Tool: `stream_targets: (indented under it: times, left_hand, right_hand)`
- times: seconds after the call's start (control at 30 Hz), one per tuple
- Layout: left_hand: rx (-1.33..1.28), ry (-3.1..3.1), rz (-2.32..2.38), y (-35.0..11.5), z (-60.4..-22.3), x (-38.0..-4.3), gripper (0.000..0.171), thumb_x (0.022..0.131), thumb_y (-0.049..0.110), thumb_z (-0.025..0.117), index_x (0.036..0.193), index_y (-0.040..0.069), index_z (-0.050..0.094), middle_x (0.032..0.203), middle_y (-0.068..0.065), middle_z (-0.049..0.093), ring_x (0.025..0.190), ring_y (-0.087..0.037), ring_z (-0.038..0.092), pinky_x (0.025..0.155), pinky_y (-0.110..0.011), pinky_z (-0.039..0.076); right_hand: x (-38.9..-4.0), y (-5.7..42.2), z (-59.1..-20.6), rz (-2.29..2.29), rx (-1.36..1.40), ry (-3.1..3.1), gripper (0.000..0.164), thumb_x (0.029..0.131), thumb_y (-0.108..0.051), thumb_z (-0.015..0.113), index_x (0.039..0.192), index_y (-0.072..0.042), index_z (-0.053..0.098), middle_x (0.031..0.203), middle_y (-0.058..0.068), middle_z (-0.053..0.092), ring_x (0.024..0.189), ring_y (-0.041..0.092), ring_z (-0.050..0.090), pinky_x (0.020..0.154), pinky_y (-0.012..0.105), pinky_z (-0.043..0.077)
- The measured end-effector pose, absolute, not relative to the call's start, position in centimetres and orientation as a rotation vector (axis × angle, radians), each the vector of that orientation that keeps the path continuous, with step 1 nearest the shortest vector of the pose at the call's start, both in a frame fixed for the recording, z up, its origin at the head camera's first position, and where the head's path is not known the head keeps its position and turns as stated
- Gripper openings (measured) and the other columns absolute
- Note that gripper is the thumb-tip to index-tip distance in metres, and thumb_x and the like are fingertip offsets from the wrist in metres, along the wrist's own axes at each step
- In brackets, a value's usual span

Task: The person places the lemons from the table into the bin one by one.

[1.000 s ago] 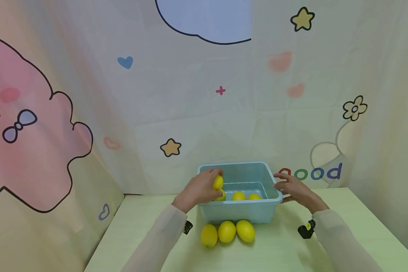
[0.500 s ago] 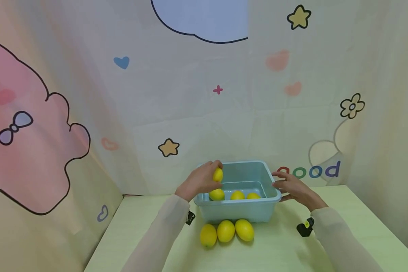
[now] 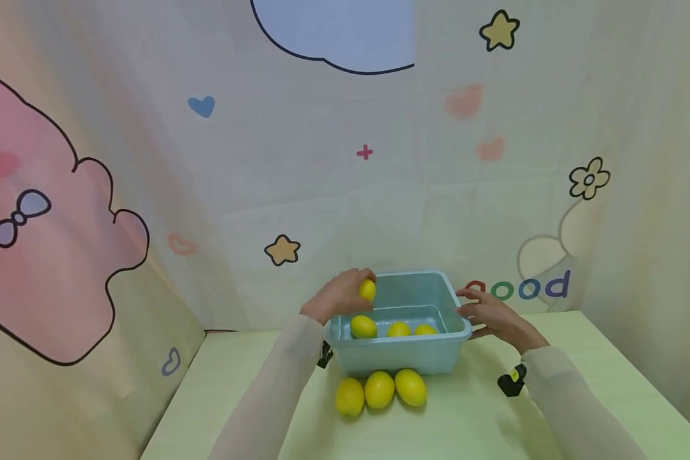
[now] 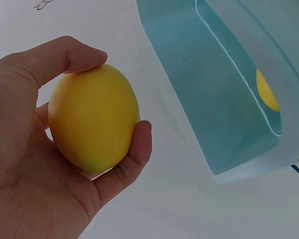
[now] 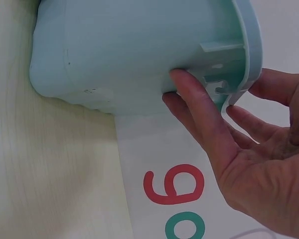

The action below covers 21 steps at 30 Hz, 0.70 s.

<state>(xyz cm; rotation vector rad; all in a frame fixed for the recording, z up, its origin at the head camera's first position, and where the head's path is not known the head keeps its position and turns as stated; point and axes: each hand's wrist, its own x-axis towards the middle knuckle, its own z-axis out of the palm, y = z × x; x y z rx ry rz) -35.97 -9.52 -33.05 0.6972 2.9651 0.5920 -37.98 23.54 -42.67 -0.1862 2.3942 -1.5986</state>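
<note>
My left hand grips a yellow lemon above the left side of a light blue plastic bin. Its thumb and fingers curl round the lemon at top and bottom in the left wrist view. At the bin's right side, my right hand touches the rim and outer wall with spread, fairly straight fingers. Inside the bin lie three visible lemons: one at the left, one in the middle and one at the right. The bin's front wall hides their lower parts.
In front of the bin, three lemons lie in a row on the pale table. A printed curtain hangs close behind the bin. Dark devices are worn at both wrists.
My left hand has lifted its lemon slightly upward, uncovering more of the left lemon inside the bin. My right hand keeps its place at the bin's side. The head view has shifted slightly.
</note>
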Motion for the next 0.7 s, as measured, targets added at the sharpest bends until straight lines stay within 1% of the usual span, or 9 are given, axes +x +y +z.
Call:
stream_targets:
  times: [0.2,0.47,0.63,0.7]
  left_hand:
    - [0.676,2.919,0.66,-9.5,-33.5,-37.2,0.049,0.084,0.016,0.073,0.131,0.016,0.057,0.119,-0.003,0.061,0.097,-0.02,0.054,0.086,-0.03,0.053]
    - [0.56,2.89,0.615,-9.5,-33.9,-38.4,0.048,0.085,0.019,0.073,0.13,0.02,0.057,0.111,-0.001,0.06,0.093,-0.02,0.055,0.079,-0.03,0.051]
    - [0.484,2.857,0.567,-9.3,-33.7,-38.6,0.048,0.085,0.022,0.073,0.131,0.021,0.057,0.115,-0.001,0.06,0.095,-0.021,0.055,0.08,-0.033,0.052]
    - [0.44,2.851,0.541,-9.3,-33.5,-38.7,0.048,0.085,0.023,0.074,0.13,0.022,0.057,0.116,-0.001,0.06,0.096,-0.021,0.055,0.082,-0.035,0.053]
  right_hand:
    - [-38.1,23.7,-42.8,-1.604,-0.175,2.396,0.061,0.097,-0.02,0.057,0.149,-0.006,0.029,0.138,0.029,0.049,0.103,0.03,0.068,0.08,0.044,0.06]
    - [-38.1,23.7,-42.7,-1.6,-0.168,2.394,0.062,0.096,-0.02,0.057,0.15,-0.006,0.029,0.139,0.029,0.048,0.108,0.036,0.065,0.08,0.044,0.06]
    - [-38.0,23.6,-42.7,-1.61,-0.161,2.386,0.062,0.096,-0.02,0.057,0.15,-0.006,0.029,0.14,0.029,0.047,0.107,0.036,0.066,0.079,0.043,0.06]
    - [-38.0,23.5,-42.7,-1.621,-0.167,2.378,0.062,0.096,-0.02,0.057,0.15,-0.006,0.029,0.142,0.029,0.044,0.108,0.037,0.066,0.079,0.043,0.06]
